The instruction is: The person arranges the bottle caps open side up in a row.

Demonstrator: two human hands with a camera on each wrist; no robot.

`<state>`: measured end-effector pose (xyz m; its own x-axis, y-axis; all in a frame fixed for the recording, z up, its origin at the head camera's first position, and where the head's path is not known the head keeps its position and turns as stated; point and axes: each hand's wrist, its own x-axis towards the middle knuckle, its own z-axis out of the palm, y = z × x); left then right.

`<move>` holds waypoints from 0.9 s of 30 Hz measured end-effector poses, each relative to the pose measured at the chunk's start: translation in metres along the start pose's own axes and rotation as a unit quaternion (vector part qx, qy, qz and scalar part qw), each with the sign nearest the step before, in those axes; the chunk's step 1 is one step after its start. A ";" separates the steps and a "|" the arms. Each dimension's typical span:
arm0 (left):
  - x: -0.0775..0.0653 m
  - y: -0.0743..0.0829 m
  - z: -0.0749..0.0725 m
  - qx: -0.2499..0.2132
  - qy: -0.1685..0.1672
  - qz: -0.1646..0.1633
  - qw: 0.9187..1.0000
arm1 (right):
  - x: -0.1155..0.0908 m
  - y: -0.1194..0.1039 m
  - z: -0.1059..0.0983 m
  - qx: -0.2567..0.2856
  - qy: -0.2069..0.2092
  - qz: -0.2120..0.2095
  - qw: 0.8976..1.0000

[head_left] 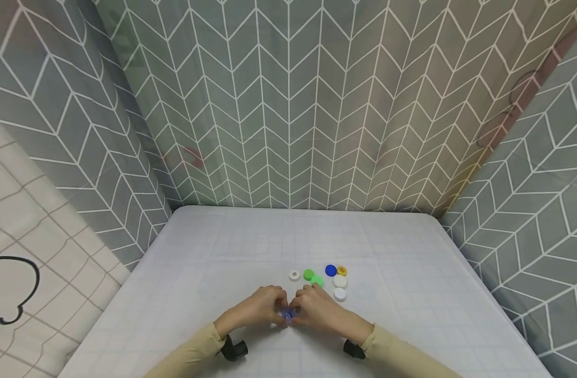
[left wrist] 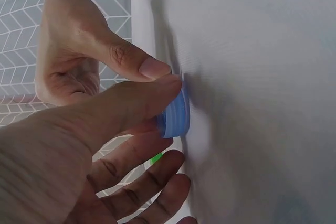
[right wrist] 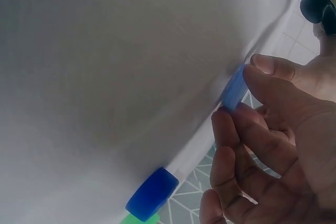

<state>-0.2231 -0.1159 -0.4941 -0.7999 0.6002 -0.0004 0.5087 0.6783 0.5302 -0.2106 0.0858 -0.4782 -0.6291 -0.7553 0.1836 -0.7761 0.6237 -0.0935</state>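
Note:
A light blue, see-through bottle cap (head_left: 287, 314) is held between both hands near the front middle of the table. My left hand (head_left: 265, 304) pinches its left side, the thumb lying along the rim in the left wrist view. From the other side my right hand (head_left: 320, 310) pinches it with thumb and fingertips. In the right wrist view the cap (right wrist: 234, 88) stands on edge between thumb and fingers, close to the white tablecloth (right wrist: 121, 77). The fingers cover much of its rim.
Several loose caps lie just beyond my hands: a white one (head_left: 294, 275) with a dark mark, two green ones (head_left: 308, 274), a dark blue one (head_left: 331, 270), a yellow one (head_left: 342, 271) and two plain white ones (head_left: 339, 294). Patterned grey curtains (head_left: 288, 105) surround the table.

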 end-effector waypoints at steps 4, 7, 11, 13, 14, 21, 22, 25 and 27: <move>0.000 0.002 0.000 0.012 -0.006 -0.003 1.000 | 0.000 0.001 0.002 -0.004 -0.006 0.001 1.000; 0.000 0.003 0.000 0.016 -0.010 -0.004 1.000 | 0.000 0.001 0.003 0.001 -0.013 0.005 1.000; 0.000 0.003 0.000 0.007 -0.019 -0.013 1.000 | 0.000 0.000 0.001 0.016 -0.018 0.014 1.000; 0.000 0.002 -0.001 0.004 -0.026 -0.018 1.000 | 0.000 0.000 0.002 0.029 -0.019 0.016 0.999; 0.000 0.002 -0.001 0.002 -0.028 -0.019 0.999 | 0.000 0.000 0.001 0.033 -0.019 0.018 0.999; -0.003 0.000 -0.014 -0.075 -0.046 -0.009 0.996 | -0.002 0.005 0.002 0.053 -0.002 0.030 0.998; -0.003 -0.001 -0.016 -0.087 -0.046 -0.009 0.995 | -0.002 0.006 0.002 0.056 0.003 0.033 0.998; -0.001 -0.005 -0.022 -0.114 -0.039 -0.012 0.993 | -0.001 0.013 -0.005 0.075 0.019 0.048 0.996; 0.002 -0.009 -0.026 -0.126 -0.035 -0.012 0.991 | -0.001 0.020 -0.012 0.087 0.030 0.063 0.994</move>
<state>-0.2370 -0.1317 -0.4765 -0.7825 0.6187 -0.0696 0.3866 0.5705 0.7246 -0.2250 0.1012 -0.4684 -0.7217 -0.6570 0.2179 -0.6908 0.6638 -0.2867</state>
